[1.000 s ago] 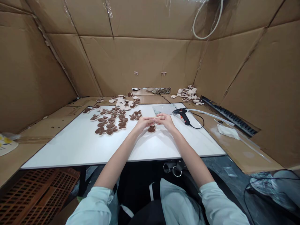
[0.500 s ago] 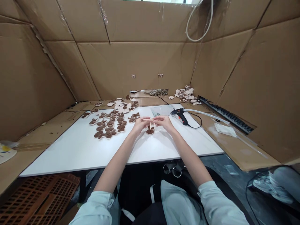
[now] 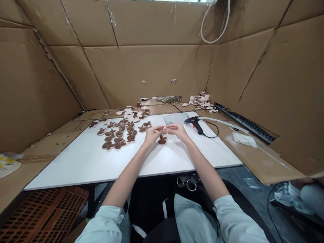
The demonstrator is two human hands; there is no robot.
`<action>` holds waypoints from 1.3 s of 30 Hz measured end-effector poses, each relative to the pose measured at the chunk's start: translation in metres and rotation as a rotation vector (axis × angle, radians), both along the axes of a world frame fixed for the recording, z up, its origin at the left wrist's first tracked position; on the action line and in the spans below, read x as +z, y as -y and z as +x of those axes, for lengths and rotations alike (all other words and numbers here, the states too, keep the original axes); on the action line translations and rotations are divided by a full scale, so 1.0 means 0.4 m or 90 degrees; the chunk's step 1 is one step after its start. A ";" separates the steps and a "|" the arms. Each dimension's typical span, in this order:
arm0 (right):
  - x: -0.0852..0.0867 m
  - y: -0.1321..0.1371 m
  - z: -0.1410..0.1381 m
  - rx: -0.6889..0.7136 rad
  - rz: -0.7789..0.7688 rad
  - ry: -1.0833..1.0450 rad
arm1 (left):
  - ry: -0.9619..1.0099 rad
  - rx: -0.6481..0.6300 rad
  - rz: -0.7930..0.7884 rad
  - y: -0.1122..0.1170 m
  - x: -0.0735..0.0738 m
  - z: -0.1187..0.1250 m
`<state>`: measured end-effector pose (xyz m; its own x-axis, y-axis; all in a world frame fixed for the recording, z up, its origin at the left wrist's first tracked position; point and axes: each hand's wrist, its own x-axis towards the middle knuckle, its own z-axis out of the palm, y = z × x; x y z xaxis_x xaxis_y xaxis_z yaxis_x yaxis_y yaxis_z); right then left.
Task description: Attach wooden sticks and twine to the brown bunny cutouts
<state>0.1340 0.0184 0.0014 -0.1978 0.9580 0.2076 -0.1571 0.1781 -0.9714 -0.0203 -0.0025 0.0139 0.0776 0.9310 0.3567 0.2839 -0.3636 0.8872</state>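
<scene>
Over the white tabletop, my left hand and my right hand meet with fingertips close together. Between them both pinch a thin pale ribbon, a narrow loop with ends hanging down; its exact form is too small to tell. Just below the fingers lies one brown piece, rounded with two ear-like lobes and a pale edge. To the left spread several similar brown pieces, some overlapping. A black glue gun lies right of my right hand.
Pale pieces lie behind the brown ones, and another pale pile sits at the back right. A clear plastic bag lies by the glue gun. Cardboard walls enclose the table. An orange crate stands below left; another person's shoe shows right.
My fingertips have shifted slightly on the ribbon, and its hanging ends now sit closer together. The brown piece below stays in place. The view has moved a little.
</scene>
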 end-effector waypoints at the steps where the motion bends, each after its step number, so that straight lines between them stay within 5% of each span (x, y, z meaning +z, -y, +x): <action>1: -0.001 -0.001 0.000 -0.001 0.005 0.005 | 0.002 -0.002 0.002 -0.002 -0.002 -0.001; 20: -0.007 -0.004 -0.002 -0.011 0.054 0.081 | 0.003 0.016 -0.002 -0.003 0.001 -0.008; 31: -0.028 -0.017 0.013 -0.148 0.060 0.212 | -0.116 0.022 0.023 -0.005 -0.019 -0.005; 39: 0.000 0.008 -0.001 -0.052 0.075 0.133 | -0.121 0.023 0.043 -0.013 -0.024 -0.011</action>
